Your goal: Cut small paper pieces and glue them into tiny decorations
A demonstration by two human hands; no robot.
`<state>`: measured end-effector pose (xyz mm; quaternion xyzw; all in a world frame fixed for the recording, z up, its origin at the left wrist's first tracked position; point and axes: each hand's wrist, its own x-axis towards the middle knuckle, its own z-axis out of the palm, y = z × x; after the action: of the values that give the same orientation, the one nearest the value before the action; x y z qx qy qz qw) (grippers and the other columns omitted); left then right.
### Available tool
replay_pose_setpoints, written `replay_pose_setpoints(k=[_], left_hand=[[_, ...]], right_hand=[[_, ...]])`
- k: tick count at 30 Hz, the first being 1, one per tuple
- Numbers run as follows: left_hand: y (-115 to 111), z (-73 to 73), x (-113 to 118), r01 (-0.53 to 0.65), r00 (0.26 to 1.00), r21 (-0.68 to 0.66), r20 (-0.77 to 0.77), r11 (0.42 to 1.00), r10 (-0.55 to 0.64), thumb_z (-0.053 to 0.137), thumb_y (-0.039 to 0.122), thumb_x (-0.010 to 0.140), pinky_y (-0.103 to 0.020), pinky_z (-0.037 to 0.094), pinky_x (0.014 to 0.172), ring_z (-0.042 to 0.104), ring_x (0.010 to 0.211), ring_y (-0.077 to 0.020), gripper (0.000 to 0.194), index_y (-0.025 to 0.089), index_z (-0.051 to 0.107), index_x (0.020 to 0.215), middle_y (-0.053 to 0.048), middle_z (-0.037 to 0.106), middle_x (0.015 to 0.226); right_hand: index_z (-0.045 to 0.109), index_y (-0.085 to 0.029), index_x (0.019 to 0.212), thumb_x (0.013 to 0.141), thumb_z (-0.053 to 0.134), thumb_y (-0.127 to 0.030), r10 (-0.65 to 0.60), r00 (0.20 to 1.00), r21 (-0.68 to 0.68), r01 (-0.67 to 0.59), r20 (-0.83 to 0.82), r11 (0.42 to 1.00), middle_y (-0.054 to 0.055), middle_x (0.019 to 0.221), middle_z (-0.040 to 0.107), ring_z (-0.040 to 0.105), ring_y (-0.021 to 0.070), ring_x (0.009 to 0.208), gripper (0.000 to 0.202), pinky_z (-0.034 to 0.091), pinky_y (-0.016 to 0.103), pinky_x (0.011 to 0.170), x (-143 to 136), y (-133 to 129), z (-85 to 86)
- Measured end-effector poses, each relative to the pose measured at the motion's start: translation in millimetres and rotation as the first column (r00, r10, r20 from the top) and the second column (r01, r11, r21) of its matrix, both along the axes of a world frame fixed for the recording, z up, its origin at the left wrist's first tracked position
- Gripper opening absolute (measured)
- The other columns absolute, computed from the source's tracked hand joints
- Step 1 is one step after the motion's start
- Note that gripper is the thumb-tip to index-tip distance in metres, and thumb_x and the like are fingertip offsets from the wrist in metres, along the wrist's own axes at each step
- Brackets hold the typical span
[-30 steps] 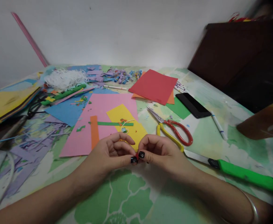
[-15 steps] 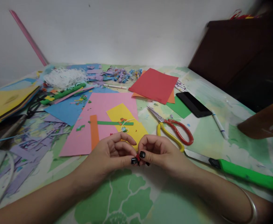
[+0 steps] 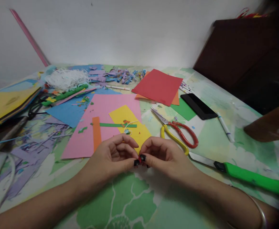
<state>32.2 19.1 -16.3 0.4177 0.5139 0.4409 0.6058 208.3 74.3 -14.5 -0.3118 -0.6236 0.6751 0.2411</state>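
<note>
Both hands meet at the front middle of the table, fingertips together. My left hand (image 3: 120,156) pinches a tiny red piece (image 3: 140,159), which looks like paper, between thumb and fingers. On its other side my right hand (image 3: 162,156) pinches the same piece; most of it is hidden by the fingertips. Just beyond the hands lie a yellow paper (image 3: 143,135) and a pink sheet (image 3: 82,143), with an orange strip (image 3: 96,133) and a green strip (image 3: 110,125) across them. Scissors (image 3: 173,125) with one red and one yellow handle rest to the right.
A green-handled utility knife (image 3: 251,178) lies by my right forearm, its blade out. Farther back are a red sheet (image 3: 157,86), a black phone (image 3: 198,106) and a marker (image 3: 225,127). Purple paper scraps (image 3: 32,162) and a heap of white string (image 3: 66,79) spread over the left side.
Both hands stay pinched on the red piece. The right fingers have shifted slightly left and up, closer to the left fingertips. Nothing else on the table has visibly moved.
</note>
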Motion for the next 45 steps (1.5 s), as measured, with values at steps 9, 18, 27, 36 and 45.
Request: replay_pose_setpoints(k=[9,18,27,36,45], left_hand=[[-1,3.3,2,0.002,0.988,0.078,-0.157,0.997,0.010,0.071,0.012,0.070,-0.016,0.047,0.061,0.062,0.066,-0.0074,0.021,0.018,0.058,0.086,0.005,0.066,0.070],[0,0.0,0,0.028,0.986,0.111,-0.167,0.993,-0.009,0.068,0.013,0.073,-0.021,0.051,0.071,0.065,0.075,-0.0105,0.021,0.019,0.057,0.089,0.002,0.068,0.076],[-7,-5.0,7,0.089,0.952,0.304,-0.305,0.948,0.008,0.068,0.012,0.075,-0.023,0.052,0.077,0.065,0.082,-0.0116,0.032,0.024,0.054,0.101,0.003,0.065,0.086],[-8,-2.2,3,0.067,0.968,0.229,-0.253,0.971,-0.007,0.064,0.015,0.079,-0.019,0.052,0.075,0.067,0.081,-0.0106,0.016,0.021,0.060,0.093,0.001,0.069,0.084],[-1,8.2,7,-0.118,0.979,0.021,-0.162,0.993,0.120,0.070,0.013,0.071,-0.016,0.050,0.061,0.068,0.065,-0.0098,0.022,0.019,0.058,0.088,0.003,0.073,0.067]], right_hand=[[0.062,-0.015,0.082,0.077,0.060,-0.017,0.012,0.999,0.120,-0.016,0.038,0.993,0.003,0.077,0.064,0.057,0.0130,0.069,0.006,0.044,0.026,0.061,2,-2,-2.9],[0.061,-0.016,0.079,0.078,0.059,-0.023,-0.012,0.996,0.131,0.001,0.087,0.991,0.004,0.076,0.063,0.056,0.0140,0.068,0.007,0.041,0.027,0.059,3,1,-2.7],[0.058,-0.017,0.071,0.072,0.060,-0.022,-0.009,0.999,0.025,0.008,0.033,1.000,0.004,0.076,0.059,0.054,0.0161,0.073,0.006,0.039,0.029,0.062,-1,-3,0.9],[0.059,-0.015,0.073,0.067,0.062,-0.024,0.010,0.998,-0.103,-0.003,0.061,0.995,0.002,0.074,0.058,0.049,0.0123,0.064,0.012,0.034,0.027,0.058,1,1,2.9],[0.057,-0.015,0.083,0.068,0.063,-0.022,-0.011,0.999,-0.131,0.016,0.036,0.991,0.002,0.075,0.059,0.053,0.0121,0.065,0.017,0.040,0.026,0.059,0,1,3.2]])
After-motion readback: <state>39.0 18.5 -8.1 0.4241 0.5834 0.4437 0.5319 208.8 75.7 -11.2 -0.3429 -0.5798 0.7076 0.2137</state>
